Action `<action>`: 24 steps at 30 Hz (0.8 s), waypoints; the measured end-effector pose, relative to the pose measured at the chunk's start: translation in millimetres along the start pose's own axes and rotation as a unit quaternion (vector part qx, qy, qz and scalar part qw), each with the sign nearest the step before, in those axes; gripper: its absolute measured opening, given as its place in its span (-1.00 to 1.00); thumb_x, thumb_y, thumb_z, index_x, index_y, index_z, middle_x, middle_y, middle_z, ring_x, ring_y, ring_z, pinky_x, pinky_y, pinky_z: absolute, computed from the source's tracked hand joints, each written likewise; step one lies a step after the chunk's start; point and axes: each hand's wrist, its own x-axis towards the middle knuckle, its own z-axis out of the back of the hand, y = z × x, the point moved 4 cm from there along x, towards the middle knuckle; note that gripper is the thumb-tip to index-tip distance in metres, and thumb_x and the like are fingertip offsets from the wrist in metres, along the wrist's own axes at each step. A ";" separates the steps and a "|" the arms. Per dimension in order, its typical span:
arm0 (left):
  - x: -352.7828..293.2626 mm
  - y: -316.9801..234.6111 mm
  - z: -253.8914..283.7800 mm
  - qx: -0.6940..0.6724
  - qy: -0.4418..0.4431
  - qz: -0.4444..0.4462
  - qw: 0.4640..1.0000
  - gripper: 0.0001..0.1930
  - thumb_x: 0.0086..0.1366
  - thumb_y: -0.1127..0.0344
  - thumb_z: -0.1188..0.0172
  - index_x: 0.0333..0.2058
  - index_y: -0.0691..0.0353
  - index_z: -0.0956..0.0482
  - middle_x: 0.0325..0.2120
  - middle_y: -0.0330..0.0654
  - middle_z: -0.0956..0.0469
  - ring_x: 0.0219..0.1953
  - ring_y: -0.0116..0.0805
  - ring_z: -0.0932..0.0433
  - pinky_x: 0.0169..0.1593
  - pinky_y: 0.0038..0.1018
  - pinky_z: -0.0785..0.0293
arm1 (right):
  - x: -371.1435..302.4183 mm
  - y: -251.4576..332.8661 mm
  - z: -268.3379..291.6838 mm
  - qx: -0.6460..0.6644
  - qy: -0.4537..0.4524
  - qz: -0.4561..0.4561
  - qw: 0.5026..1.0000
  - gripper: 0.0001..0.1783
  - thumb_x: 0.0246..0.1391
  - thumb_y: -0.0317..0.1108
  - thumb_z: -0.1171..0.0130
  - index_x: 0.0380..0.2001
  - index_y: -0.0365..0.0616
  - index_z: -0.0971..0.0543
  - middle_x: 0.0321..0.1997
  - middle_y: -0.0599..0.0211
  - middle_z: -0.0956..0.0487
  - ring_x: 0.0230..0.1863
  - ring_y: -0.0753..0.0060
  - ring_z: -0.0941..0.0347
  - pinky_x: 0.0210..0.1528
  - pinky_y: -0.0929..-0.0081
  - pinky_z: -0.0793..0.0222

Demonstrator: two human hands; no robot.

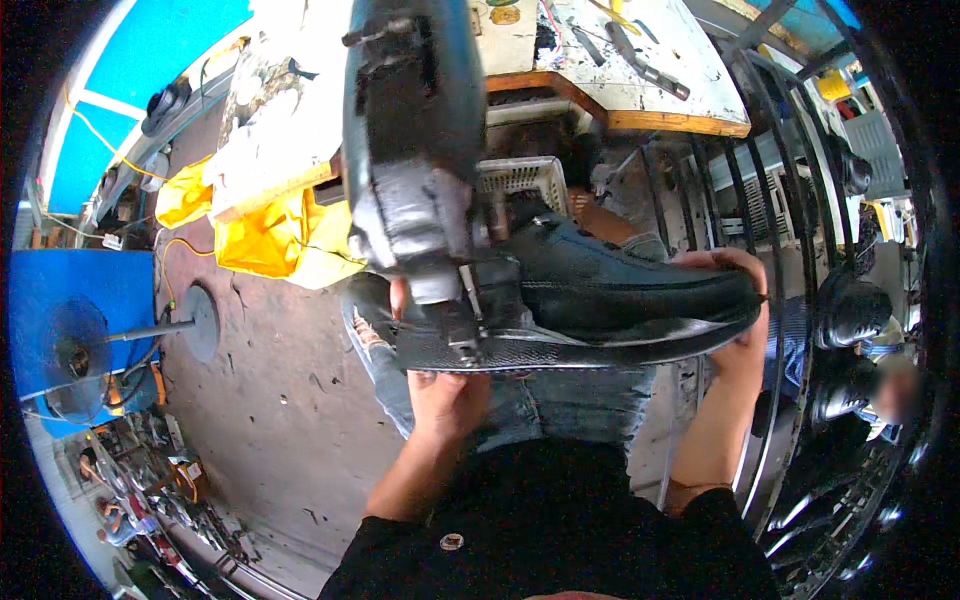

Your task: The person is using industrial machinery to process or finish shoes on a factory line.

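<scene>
A black leather shoe (620, 285) lies across in front of me, its toe to the right and its black sole facing toward me. My right hand (745, 290) wraps round the toe end, fingers over the top and palm at the tip. My left hand (445, 395) grips the sole edge near the heel from below, with a fingertip showing on the far side. Directly over the heel part stands the head of a blue-grey machine (410, 110), which looks like a sewing machine. Its metal foot parts hide some of the heel and the shoe's opening.
A white worktable (690, 55) with a wooden edge holds loose tools. Yellow sheeting (265, 240) hangs at its left side. A pale plastic basket (545, 172) sits behind the shoe. A standing fan (80, 355) is at left; black metal racks with shoes (855, 315) line the right.
</scene>
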 end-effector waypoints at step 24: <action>25.5 -76.6 56.7 0.095 0.018 -0.082 0.992 -0.11 0.23 0.26 -0.41 0.43 0.08 -0.07 0.31 -0.11 -0.32 0.26 -0.18 -0.38 0.26 -0.20 -0.37 | 16.8 -18.8 -105.7 -0.021 0.181 -0.002 0.983 -0.23 -0.18 -0.47 -0.54 0.16 -0.20 -0.44 0.19 0.13 -0.54 0.23 0.29 -0.44 0.28 0.33 -0.32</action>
